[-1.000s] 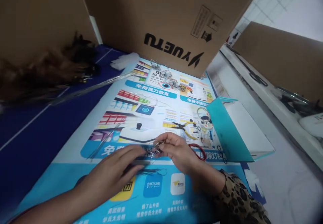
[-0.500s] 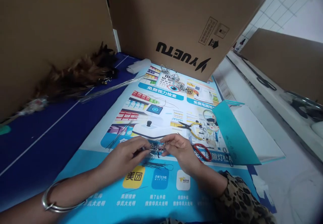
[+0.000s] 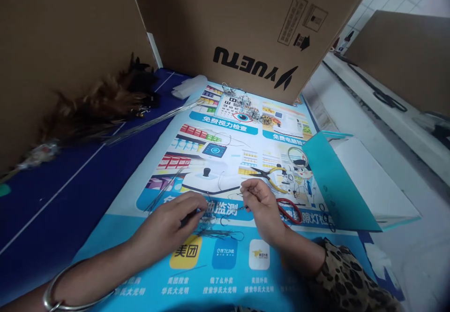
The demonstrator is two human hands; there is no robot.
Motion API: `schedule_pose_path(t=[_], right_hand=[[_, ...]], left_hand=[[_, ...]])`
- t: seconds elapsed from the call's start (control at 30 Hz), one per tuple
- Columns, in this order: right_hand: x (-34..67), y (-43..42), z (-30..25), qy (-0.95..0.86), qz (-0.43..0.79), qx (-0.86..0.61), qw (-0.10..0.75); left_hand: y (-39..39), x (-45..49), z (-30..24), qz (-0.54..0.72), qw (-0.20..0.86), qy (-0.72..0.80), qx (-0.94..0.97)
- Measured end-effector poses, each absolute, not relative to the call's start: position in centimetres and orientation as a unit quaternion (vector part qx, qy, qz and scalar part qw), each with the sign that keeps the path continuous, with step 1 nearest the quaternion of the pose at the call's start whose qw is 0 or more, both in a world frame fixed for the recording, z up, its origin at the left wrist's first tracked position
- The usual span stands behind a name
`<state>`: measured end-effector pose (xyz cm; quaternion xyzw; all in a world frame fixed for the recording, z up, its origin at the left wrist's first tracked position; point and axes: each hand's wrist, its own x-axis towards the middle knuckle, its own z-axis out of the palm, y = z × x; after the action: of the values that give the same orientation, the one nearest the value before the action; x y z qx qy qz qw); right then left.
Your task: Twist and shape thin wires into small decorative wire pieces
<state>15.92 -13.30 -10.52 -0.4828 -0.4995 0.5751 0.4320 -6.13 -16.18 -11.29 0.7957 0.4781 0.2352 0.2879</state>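
My left hand (image 3: 172,223) is closed in a pinch over a small bundle of thin dark wires (image 3: 214,230) lying on a printed blue poster (image 3: 197,162). A metal bangle (image 3: 70,288) circles that wrist. My right hand (image 3: 262,204) pinches a fine wire (image 3: 234,199) that runs back toward the bundle. Its sleeve has a leopard print. The two hands are a short gap apart.
Yellow-handled pliers (image 3: 270,177) and a red-handled tool (image 3: 290,211) lie right of my right hand. A teal and white paper bag (image 3: 348,180) lies at the right. A brown feather duster (image 3: 94,110) is at the left. Large cardboard boxes (image 3: 253,30) stand behind, with small metal pieces (image 3: 246,105) before them.
My hands have drawn apart; the right one has pulled a thin wire away from the bundle, which stays under the left fingers. The camera has shifted slightly.
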Motion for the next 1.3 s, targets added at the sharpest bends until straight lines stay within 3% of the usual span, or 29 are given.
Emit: schedule_pose_path(t=[0.4,0.77,1.07,1.3], right_hand=[[16.0,-13.0,-11.0,-0.502,0.577,-0.463,0.448],[16.0,-13.1,-11.3,-0.545,0.566,-0.465,0.408],[15.9,-13.4,-11.2,-0.591,0.550,-0.454,0.377],[15.2,-13.7,-9.8,-0.721,0.441,-0.417,0.333]], left_hand=[[-15.6,-7.1,-11.4,0.200,0.281,0.457,0.820],[-15.6,-6.3,-10.8,0.130,0.258,0.480,0.828],[-15.6,-6.5,-10.8,0.236,0.365,0.497,0.751],[-15.5,-5.7,-11.2,0.272,0.386,0.499,0.727]])
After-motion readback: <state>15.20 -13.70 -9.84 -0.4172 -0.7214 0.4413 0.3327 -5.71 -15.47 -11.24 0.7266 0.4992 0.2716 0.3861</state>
